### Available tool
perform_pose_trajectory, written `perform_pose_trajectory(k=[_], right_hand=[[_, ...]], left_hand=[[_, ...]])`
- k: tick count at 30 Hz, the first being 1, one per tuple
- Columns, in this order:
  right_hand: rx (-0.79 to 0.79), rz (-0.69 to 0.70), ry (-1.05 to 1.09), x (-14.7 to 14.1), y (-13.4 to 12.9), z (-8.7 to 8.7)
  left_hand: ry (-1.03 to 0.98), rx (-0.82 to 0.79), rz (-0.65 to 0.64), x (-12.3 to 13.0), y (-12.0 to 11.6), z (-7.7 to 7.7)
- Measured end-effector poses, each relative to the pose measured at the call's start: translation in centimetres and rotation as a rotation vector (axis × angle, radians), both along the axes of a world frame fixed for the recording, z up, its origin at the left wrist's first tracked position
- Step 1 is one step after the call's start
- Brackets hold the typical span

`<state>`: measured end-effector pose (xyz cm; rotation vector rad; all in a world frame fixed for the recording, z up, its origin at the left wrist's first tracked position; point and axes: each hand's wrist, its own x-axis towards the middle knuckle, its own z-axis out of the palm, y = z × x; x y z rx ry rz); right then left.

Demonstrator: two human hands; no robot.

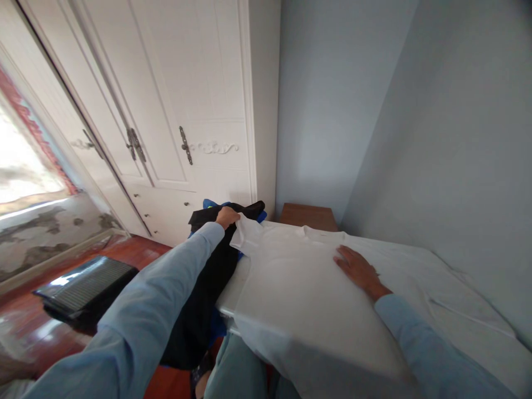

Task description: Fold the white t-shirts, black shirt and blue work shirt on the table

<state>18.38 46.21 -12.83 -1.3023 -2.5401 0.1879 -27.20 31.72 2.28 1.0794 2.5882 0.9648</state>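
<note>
A white short-sleeved shirt (pixel 291 282) lies spread over a white-covered table (pixel 469 327), its lower part hanging over the near edge. At the shirt's left sleeve, my left hand (pixel 228 217) is closed, pinching the sleeve's edge. My right hand (pixel 356 267) rests flat on the shirt near the collar's right side, with its fingers a little apart. Dark clothing (pixel 211 277) with blue pieces beneath hangs at the table's left end, under my left forearm.
A white wardrobe (pixel 208 94) stands behind the table's left end. A brown wooden piece (pixel 308 216) sits in the corner by the grey wall. On the red floor at the left lies a black box-like object (pixel 87 288).
</note>
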Motion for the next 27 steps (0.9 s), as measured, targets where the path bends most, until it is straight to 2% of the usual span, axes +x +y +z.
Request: perform_pose_trajectory(k=[5,10,14,17,21,23,27], right_hand=[[-0.018,-0.007,-0.028,-0.1,-0.4,0.5],[-0.020,-0.008,-0.013,-0.1,-0.4,0.5],[-0.008,-0.016,0.020,0.1,-0.1,-0.1],[0.015,0.002,0.030,0.2,0.0,-0.4],[-0.011,-0.010,-0.006,0.1,-0.2,-0.1],[-0.026,-0.023,-0.019,0.0,-0.3,0.1],[-0.027,-0.029,-0.021,-0.1,-0.4,0.3]], left_hand=[[0.096,0.075,0.126,0.2,1.2,0.7],[0.225,0.068,0.182,0.7,0.6,1.1],[0.355,0.030,0.077,2.0,-0.5,0.9],[0.510,-0.129,-0.058,2.9,-1.2,0.7],[0.414,-0.375,-0.142,3.1,-1.5,0.3],[0.364,-0.391,-0.174,2.7,-1.5,0.1],[0.337,-0.308,-0.173,1.2,-1.9,0.5]])
